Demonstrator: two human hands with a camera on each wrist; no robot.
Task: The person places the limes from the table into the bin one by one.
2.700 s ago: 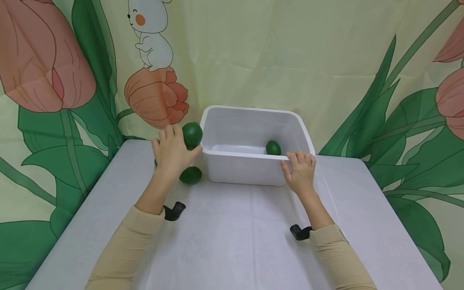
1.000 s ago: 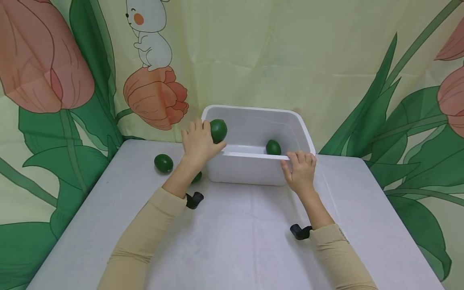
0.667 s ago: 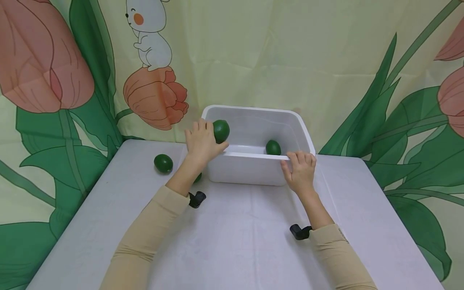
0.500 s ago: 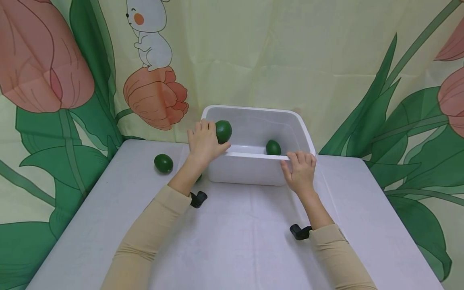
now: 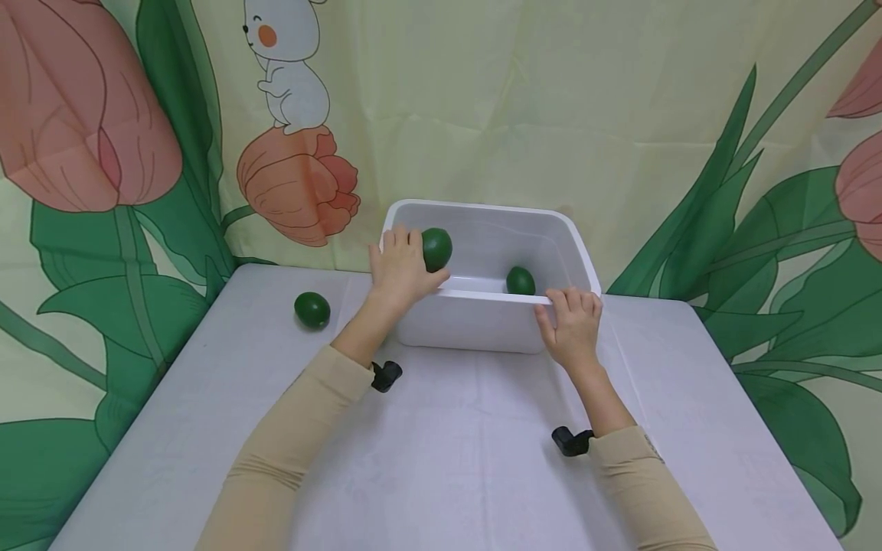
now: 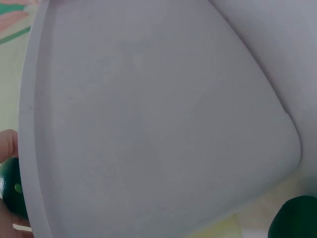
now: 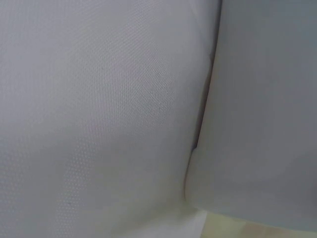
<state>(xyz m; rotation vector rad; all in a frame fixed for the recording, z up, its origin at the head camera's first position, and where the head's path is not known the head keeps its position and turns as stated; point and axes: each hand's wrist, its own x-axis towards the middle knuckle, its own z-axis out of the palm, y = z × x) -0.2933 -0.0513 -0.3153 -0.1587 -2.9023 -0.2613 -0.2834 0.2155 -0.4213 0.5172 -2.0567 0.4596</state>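
My left hand (image 5: 403,264) holds a dark green oval fruit (image 5: 437,249) over the left end of a white plastic box (image 5: 468,321). In the left wrist view, part of that fruit (image 6: 11,186) shows between fingertips beyond the box rim (image 6: 30,119). Another green fruit (image 5: 520,281) lies inside the box, toward the right. My right hand (image 5: 573,329) grips the front rim near the right corner, fingers over the edge and thumb outside. The right wrist view shows the box wall (image 7: 257,124) but no fingers.
One green fruit (image 5: 312,310) lies on the white-covered table (image 5: 468,459), left of the box. A further green fruit (image 6: 294,218) shows by the box in the left wrist view. A printed curtain (image 5: 482,115) hangs behind.
My left hand has carried its fruit rightward from beside the box to over its left end. The left table fruit is uncovered; my forearm hides another. The right hand stays put.
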